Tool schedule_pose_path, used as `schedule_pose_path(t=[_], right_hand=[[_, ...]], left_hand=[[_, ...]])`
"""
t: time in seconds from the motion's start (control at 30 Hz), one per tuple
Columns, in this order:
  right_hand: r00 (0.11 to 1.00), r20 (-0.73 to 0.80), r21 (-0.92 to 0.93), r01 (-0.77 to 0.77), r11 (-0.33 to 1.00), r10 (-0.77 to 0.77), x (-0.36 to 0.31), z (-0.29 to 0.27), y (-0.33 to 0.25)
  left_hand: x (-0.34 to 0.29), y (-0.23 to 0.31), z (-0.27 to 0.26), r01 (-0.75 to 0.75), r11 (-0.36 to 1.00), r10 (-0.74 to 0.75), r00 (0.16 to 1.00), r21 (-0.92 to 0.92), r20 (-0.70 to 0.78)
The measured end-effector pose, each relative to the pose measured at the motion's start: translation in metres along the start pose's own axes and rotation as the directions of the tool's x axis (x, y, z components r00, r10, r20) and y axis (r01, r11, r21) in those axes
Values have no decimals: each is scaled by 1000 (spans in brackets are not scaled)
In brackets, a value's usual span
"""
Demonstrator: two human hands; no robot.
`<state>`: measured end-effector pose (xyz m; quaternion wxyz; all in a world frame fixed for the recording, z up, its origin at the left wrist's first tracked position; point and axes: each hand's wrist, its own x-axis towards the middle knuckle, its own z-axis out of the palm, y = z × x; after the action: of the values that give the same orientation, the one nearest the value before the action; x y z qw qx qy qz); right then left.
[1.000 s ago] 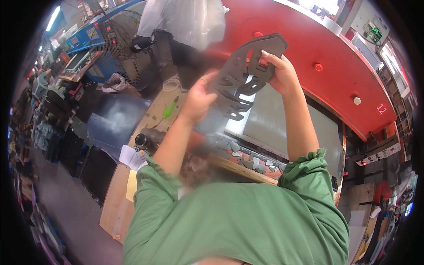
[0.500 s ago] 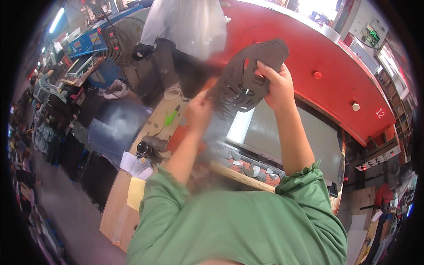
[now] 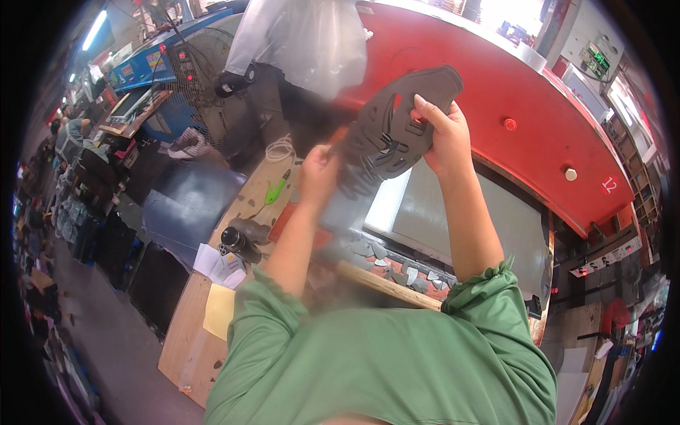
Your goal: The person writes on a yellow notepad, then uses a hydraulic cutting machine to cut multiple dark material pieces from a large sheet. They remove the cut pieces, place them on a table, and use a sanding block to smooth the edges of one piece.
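A stack of thin dark-grey cut-out sheet pieces (image 3: 404,134), curved like shoe uppers with several slots, is held up in front of me. My right hand (image 3: 448,138) grips its right part, the thumb on top and the other fingers behind. At the lower left end of the stack, narrow strips spread out and look blurred. There my left hand (image 3: 319,173) is closed with its fingers curled, right beside the pieces' edge. What it pinches, if anything, cannot be made out. Below the stack lies a grey board (image 3: 460,223).
A red machine (image 3: 474,78) with a red button (image 3: 510,124) curves across the far side. Cut scraps (image 3: 414,276) lie by a wooden bar (image 3: 386,285). On the left table are green-handled snips (image 3: 276,188), a black bottle (image 3: 237,242), papers (image 3: 219,265) and coiled cord (image 3: 280,149).
The left hand shows more sharply, with hardly any shift in place. The stack has turned slightly, its face now showing flatter. My right hand keeps its grip.
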<state>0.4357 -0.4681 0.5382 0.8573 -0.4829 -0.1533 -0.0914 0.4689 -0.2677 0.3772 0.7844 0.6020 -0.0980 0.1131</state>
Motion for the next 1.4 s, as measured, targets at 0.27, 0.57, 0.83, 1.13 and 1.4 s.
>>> schedule_pose_path(t=[0.27,0.57,0.83,1.13,1.4], right_hand=[[1000,23,7,-1,1000,1,-1,7,2],[999,-36,-17,18,1000,-18,2,-7,-5],[998,-51,-41,27,999,-29,-3,-15,4],[999,-49,-16,-10,1000,10,-1,-13,10],[996,-93,-78,-4,997,-4,1,-14,8]], left_hand=[[14,-21,14,127,983,-121,991,-130,57],[13,-18,28,77,986,-65,995,-146,81],[12,-9,23,-269,640,405,914,720,-18],[32,-44,9,63,940,-28,994,335,-108],[9,-10,11,13,824,7,999,567,-33]])
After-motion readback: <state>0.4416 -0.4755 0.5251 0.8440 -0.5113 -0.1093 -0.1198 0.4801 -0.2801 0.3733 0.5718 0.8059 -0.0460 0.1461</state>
